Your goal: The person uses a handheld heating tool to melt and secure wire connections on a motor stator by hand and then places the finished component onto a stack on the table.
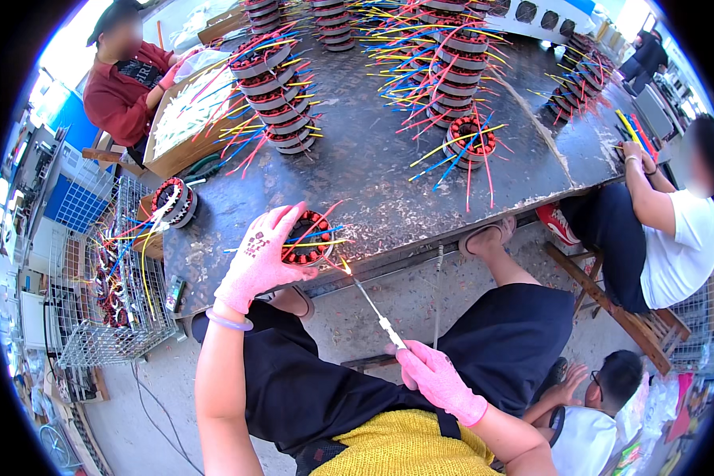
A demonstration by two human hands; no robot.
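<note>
My left hand, in a pink glove, curves its thumb and fingers around a motor stator at the table's front edge. Red windings line this metal ring, and red, blue and yellow lead wires stick out of it. My right hand, also gloved in pink, grips a slim tool with a thin metal shaft and a white section towards its handle. The shaft points up and left at the stator's wire ends. A small bright orange-yellow glow, like a flame, shows at its tip.
Stacked stators with loose wires stand across the dark table. Single stators sit at the left and centre right. A carton holds white pieces. A wire cart is at left. Co-workers sit left and right; another is low at right.
</note>
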